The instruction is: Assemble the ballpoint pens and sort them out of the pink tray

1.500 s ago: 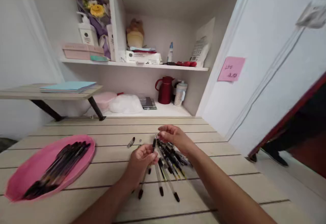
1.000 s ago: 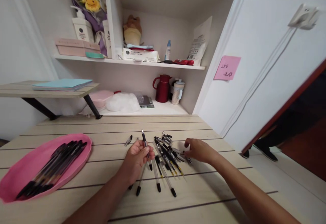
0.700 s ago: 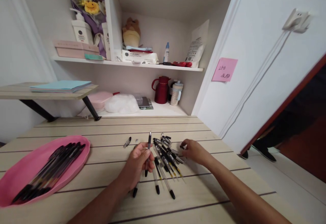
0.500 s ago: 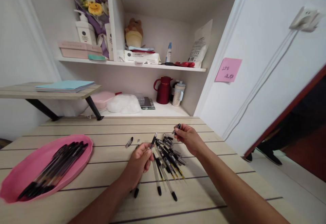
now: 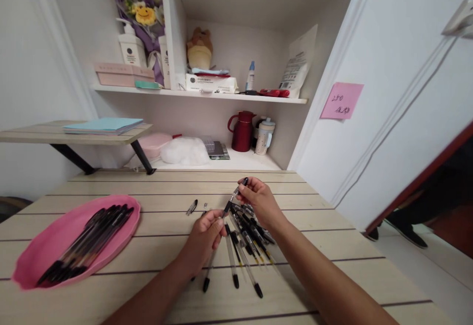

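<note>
My left hand (image 5: 206, 235) is closed around a clear-barrelled pen (image 5: 226, 210) with a black grip, its tip pointing up and to the right. Pinched in my right hand (image 5: 258, 198) is a pen cap (image 5: 241, 186), clear with a black end. The cap's mouth meets or nearly meets the pen's tip; I cannot tell if they touch. Beneath both hands lies a pile of pen parts (image 5: 251, 231): refills, caps and clear barrels. A loose cap (image 5: 192, 207) rests to the left with a small metallic piece (image 5: 205, 205) beside it.
A pink tray (image 5: 33, 261) holding several pens (image 5: 88, 241) stands on the left of the slatted table (image 5: 158, 295). Behind it is a small raised shelf (image 5: 111, 140) with blue paper. A red jug (image 5: 242, 132) and a cup (image 5: 264, 137) stand in the cabinet. A person's feet (image 5: 406, 233) show at right.
My right hand has moved left and brought the cap to the pen's tip. The left hand keeps its hold on the pen. The whole view has shifted slightly.
</note>
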Demonstrator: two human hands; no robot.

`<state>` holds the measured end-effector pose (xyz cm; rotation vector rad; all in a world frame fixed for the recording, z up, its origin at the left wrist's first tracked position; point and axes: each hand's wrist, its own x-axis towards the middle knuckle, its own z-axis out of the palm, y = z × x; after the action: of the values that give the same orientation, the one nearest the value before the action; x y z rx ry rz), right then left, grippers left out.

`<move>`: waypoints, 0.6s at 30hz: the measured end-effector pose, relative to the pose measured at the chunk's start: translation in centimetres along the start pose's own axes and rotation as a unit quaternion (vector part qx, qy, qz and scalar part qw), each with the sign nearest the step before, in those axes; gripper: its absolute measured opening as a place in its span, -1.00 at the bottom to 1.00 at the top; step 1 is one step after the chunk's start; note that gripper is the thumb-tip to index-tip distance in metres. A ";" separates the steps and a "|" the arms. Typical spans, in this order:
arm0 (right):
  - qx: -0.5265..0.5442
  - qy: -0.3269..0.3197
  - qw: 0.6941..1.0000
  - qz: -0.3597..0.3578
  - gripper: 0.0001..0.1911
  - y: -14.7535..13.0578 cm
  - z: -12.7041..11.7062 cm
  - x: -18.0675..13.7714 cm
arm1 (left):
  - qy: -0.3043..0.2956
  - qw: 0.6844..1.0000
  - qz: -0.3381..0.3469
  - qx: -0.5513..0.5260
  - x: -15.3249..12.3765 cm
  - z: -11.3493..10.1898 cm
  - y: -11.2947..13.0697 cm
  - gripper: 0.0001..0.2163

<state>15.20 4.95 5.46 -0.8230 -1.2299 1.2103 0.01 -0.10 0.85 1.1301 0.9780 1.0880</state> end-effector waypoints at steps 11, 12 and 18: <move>-0.053 -0.066 0.995 0.050 -0.76 0.4 0.6 -0.8 | 0.000 1.000 0.017 0.001 -0.2 0.1 -0.1 -0.77; -0.051 -0.075 0.994 0.057 -0.76 0.6 0.8 -1.0 | 0.000 1.000 0.019 0.001 -0.2 0.1 -0.1 -0.78; -0.041 -0.080 0.994 0.069 -0.75 1.6 1.4 -1.5 | -0.003 1.000 0.028 -0.007 -0.3 -0.2 -0.2 -0.81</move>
<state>13.66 3.63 3.85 -0.8979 -1.3779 1.3654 -0.17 -0.37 0.61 1.1544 0.9385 1.1344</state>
